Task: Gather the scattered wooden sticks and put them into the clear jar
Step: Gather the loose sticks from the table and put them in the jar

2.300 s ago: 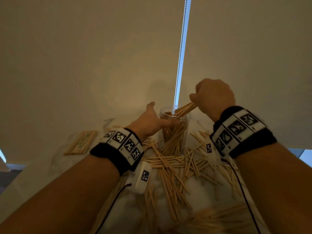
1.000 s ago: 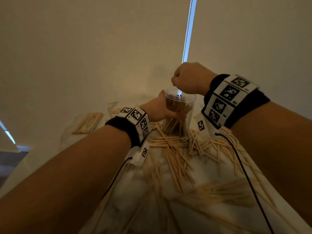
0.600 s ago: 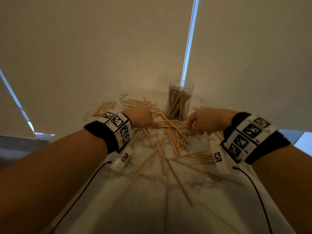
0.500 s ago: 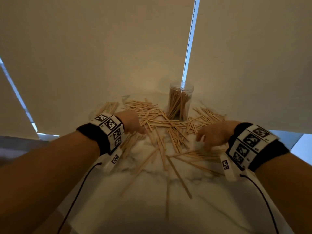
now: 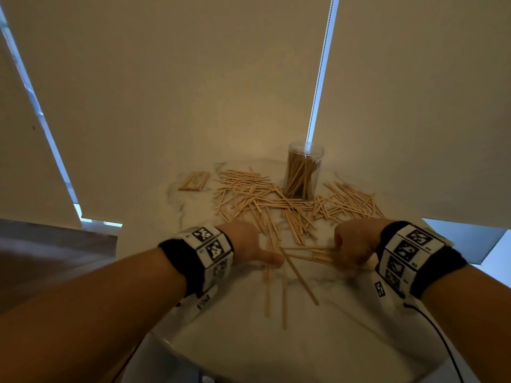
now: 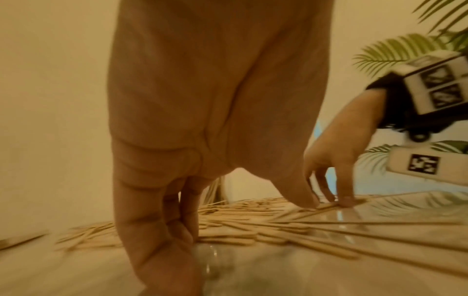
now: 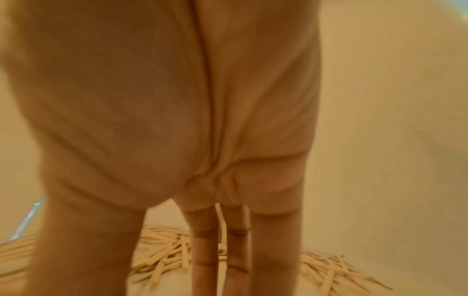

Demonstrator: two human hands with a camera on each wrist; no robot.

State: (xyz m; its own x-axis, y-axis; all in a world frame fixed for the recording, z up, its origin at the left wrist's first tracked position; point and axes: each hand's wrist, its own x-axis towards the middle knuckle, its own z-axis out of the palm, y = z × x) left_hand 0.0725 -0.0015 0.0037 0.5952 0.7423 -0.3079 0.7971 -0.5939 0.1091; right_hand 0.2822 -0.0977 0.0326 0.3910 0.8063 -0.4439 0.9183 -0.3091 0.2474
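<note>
Both hands have left the clear jar (image 5: 302,172) and dropped to the table (image 5: 249,355): left hand (image 5: 244,246) and right hand (image 5: 352,244) press straight fingers on scattered wooden sticks (image 5: 276,200), gripping none; many remain

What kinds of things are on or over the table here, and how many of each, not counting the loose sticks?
clear jar: 1
packet of sticks: 1
hands: 2, left hand and right hand
marker wristbands: 2, left wristband and right wristband
loose wooden sticks: too many to count
Total: 6, plus the loose sticks
</note>
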